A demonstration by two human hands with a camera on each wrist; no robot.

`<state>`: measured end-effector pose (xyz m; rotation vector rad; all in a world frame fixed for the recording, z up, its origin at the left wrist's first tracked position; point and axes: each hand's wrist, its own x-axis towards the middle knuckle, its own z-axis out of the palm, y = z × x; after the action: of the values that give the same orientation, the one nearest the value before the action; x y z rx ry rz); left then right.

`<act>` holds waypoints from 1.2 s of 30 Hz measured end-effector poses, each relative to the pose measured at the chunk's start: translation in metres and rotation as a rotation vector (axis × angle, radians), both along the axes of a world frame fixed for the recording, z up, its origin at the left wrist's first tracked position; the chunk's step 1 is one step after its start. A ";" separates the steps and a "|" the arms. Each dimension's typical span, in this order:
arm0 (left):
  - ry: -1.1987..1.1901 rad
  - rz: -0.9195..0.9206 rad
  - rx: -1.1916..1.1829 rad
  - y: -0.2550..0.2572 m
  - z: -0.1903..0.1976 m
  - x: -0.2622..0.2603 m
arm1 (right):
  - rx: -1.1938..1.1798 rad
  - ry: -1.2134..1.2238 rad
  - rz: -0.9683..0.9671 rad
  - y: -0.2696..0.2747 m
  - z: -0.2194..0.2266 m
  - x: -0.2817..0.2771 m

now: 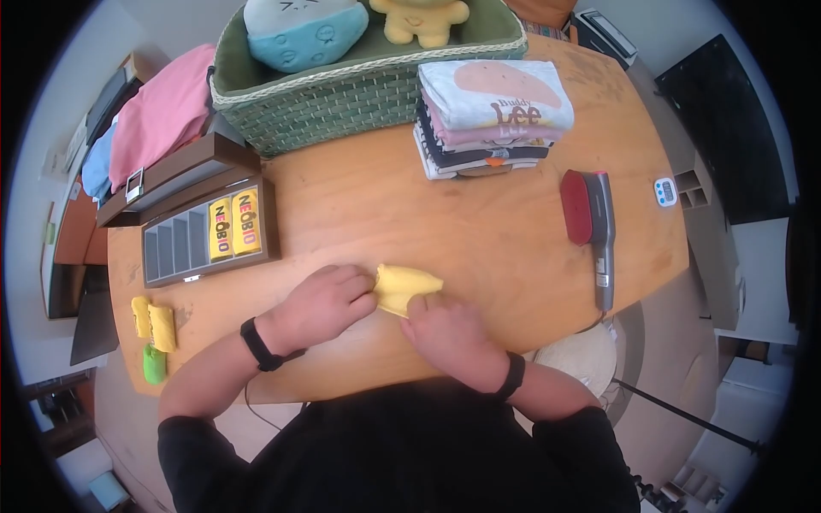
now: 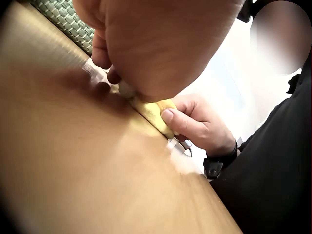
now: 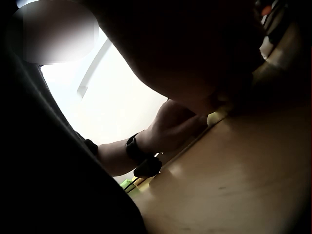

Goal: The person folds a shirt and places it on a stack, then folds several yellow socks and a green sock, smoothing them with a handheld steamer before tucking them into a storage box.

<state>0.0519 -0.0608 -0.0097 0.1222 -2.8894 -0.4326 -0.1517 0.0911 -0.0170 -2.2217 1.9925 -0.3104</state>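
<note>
A yellow sock (image 1: pixel 402 289), folded and tapering toward the right, lies on the wooden table in front of the person. The left hand (image 1: pixel 321 299) pinches its left end, fingers curled. At its near right edge the right hand (image 1: pixel 451 333) grips the fabric; the left wrist view shows that thumb (image 2: pixel 168 116) pressed on the yellow cloth. The left hand (image 2: pixel 161 44) hides part of the sock there. In the right wrist view the right hand is dark and covers most of it.
Left of the hands stands an open brown compartment box (image 1: pixel 272 224) with two rolled yellow NEOBIO bundles (image 1: pixel 233 225). Two yellow rolls (image 1: pixel 162 327) and a green one (image 1: pixel 154 365) lie at the left edge. Behind are a green basket (image 1: pixel 325 120), folded shirts (image 1: pixel 496 111) and a red-and-grey brush-like appliance (image 1: pixel 602 231).
</note>
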 end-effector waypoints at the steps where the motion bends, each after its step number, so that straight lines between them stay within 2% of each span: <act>1: -0.002 -0.008 -0.012 0.001 0.001 0.001 | -0.028 0.016 0.019 0.001 -0.002 0.000; 3: -0.005 -0.012 -0.026 0.002 0.006 0.003 | -0.058 0.031 0.042 0.003 -0.005 0.000; 6: 0.001 -0.035 -0.051 0.003 0.011 0.002 | 0.025 0.031 0.061 0.005 -0.005 -0.002; 11: -0.084 -0.059 -0.251 0.015 0.011 0.003 | -0.054 0.014 0.139 0.006 0.001 -0.006; 15: -0.115 -0.035 -0.251 0.019 0.014 -0.001 | -0.061 -0.023 0.149 0.007 0.000 -0.009; 18: -0.113 -0.022 -0.258 0.019 0.012 -0.003 | -0.001 -0.142 0.283 0.011 0.005 -0.025; 21: -0.118 -0.013 -0.246 0.018 0.010 -0.005 | -0.119 -0.200 0.365 0.002 0.017 -0.039; 23: -0.092 -0.036 -0.242 0.017 0.006 -0.006 | -0.342 -0.195 0.408 -0.019 0.036 -0.041; 24: -0.093 -0.040 -0.243 0.016 0.004 -0.005 | -0.344 -0.195 0.404 -0.021 0.035 -0.042; 26: -0.065 -0.030 -0.191 0.012 0.000 -0.006 | -0.082 -0.106 0.472 -0.023 0.032 -0.043; 33: -0.094 0.020 -0.227 0.006 0.001 -0.004 | -0.097 -0.035 0.412 -0.025 0.019 -0.038; 36: -0.094 0.049 -0.150 0.005 0.004 -0.008 | -0.035 -0.093 0.391 -0.029 0.016 -0.038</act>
<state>0.0444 -0.0560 -0.0053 0.1938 -2.9910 -0.2050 -0.1897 0.0622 -0.0010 -2.4991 1.4738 -0.3916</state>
